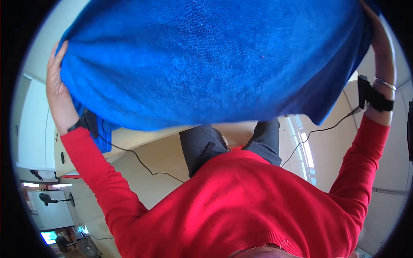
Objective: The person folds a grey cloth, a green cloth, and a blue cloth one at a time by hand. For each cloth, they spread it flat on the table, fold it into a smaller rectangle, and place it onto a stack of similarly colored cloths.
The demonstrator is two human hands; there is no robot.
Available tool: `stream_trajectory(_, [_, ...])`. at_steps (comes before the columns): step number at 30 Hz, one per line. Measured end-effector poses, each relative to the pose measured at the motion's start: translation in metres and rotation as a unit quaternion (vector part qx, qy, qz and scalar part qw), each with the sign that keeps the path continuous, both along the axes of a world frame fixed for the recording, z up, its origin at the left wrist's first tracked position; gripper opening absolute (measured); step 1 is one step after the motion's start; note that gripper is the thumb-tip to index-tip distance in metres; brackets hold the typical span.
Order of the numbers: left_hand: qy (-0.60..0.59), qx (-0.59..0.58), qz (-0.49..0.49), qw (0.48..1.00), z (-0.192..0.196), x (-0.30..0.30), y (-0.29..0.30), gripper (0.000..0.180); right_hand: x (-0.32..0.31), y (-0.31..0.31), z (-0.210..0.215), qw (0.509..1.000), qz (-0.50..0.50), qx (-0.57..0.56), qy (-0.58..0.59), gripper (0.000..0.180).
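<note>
A large blue plush towel (pixel 206 64) is stretched wide between my two raised hands and fills the upper part of the view. My left hand (pixel 56 71) grips its left edge, where folds fan out from the fingers. At the far right, my right hand (pixel 380 36) holds the opposite side, its fingertips mostly hidden at the edge of the cloth. The towel's lower hem hangs loosely, with a corner drooping at the right. Behind the left forearm lies more folded blue cloth (pixel 103 137) on the table.
A pale table (pixel 142 135) runs beneath the towel, in front of my knees. Black cables (pixel 150 172) trail from the bands on both wrists toward my body. White cabinets (pixel 34 124) stand at the left. Farther back at lower left are a standing fan (pixel 53 199) and a lit screen (pixel 48 237).
</note>
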State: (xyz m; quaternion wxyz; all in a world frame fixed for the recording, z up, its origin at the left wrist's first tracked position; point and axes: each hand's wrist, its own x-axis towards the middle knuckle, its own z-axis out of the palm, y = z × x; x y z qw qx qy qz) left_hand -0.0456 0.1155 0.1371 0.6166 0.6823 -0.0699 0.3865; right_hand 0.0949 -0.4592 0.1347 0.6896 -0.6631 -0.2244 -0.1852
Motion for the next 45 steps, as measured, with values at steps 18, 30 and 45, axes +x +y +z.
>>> stream_trajectory(18, [0.211,0.480,-0.023,0.851,-0.201,0.044,-0.128,0.034,0.005,0.069,-0.222,0.811,-0.033,-0.562,-0.161,0.046])
stream_trajectory(30, [0.283,0.624,-0.011,0.728,-0.221,0.054,-0.068,0.028,0.014,0.067,-0.280,0.743,-0.134,-0.656,0.006,0.055])
stream_trajectory(45, [0.175,0.558,-0.132,0.800,-0.247,0.155,-0.207,0.007,0.024,0.093,-0.288,0.740,-0.145,-0.656,-0.033,0.059])
